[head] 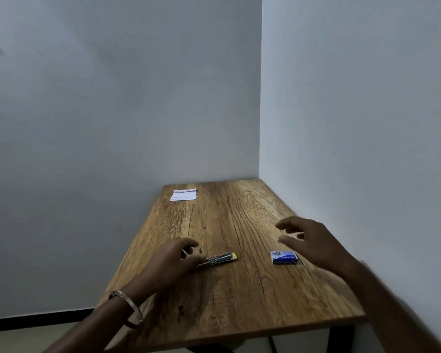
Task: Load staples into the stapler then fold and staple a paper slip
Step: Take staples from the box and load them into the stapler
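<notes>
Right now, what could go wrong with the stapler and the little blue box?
The left hand pins only one end of the stapler, so it might swivel on the table. The right hand hovers open above the blue box; a careless grab could spill staples. The paper lies at the far corner, a long reach later.

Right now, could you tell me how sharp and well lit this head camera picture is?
Head view: dim, even light, no glare; the right hand and its forearm are smeared by motion; the paper slip shows print too soft to read; the stapler at the left hand is fairly crisp; wall edges bow slightly.
</notes>
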A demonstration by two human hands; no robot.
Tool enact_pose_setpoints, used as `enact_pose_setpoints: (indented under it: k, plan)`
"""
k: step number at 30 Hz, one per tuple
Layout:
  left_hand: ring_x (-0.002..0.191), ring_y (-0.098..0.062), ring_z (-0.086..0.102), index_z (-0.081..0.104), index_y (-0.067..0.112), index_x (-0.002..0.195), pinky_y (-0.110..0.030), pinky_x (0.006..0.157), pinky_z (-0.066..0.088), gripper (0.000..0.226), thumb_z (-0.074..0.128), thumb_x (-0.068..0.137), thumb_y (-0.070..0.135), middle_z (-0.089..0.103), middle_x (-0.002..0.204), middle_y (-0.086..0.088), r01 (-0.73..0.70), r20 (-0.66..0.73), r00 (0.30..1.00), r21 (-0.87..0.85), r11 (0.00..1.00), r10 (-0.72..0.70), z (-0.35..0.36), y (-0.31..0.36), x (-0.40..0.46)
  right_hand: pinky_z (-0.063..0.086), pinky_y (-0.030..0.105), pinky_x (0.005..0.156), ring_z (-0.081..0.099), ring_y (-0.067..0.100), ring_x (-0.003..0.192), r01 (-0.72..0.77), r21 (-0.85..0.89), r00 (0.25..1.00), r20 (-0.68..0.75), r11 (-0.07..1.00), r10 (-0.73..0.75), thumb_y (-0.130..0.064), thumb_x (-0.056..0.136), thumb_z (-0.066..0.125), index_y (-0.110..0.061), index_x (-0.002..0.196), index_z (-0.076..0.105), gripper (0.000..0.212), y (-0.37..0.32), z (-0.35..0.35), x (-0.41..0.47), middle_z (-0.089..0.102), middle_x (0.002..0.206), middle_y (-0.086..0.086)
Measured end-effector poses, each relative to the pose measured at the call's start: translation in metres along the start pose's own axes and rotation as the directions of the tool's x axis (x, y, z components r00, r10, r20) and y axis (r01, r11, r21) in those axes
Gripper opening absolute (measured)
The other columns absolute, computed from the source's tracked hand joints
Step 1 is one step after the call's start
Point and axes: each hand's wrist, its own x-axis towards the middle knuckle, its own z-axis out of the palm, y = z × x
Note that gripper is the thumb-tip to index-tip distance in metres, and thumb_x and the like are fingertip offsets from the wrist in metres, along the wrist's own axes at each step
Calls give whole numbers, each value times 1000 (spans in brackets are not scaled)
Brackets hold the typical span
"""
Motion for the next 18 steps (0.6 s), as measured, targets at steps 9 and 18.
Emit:
enact_pose_setpoints:
  k: [9,18]
  plan:
    - [84,-5,64,68,26,95,-31,76,54,10,61,91,31,69,88,13,-244,-137,967,-270,931,214,32,82,-36,48,25,91,55,2,111,1,-182,981,192,983,35,-35,90,67,-30,120,68,31,10,27,-18,62,111,-18]
    - [90,-9,66,57,30,115,-40,85,56,23,61,92,32,69,100,6,163,-10,985,-256,953,-172,55,86,-11,50,10,80,59,-12,99,57,17,984,169,998,-59,-39,82,76,-31,120,69,39,-4,53,-21,68,106,-22]
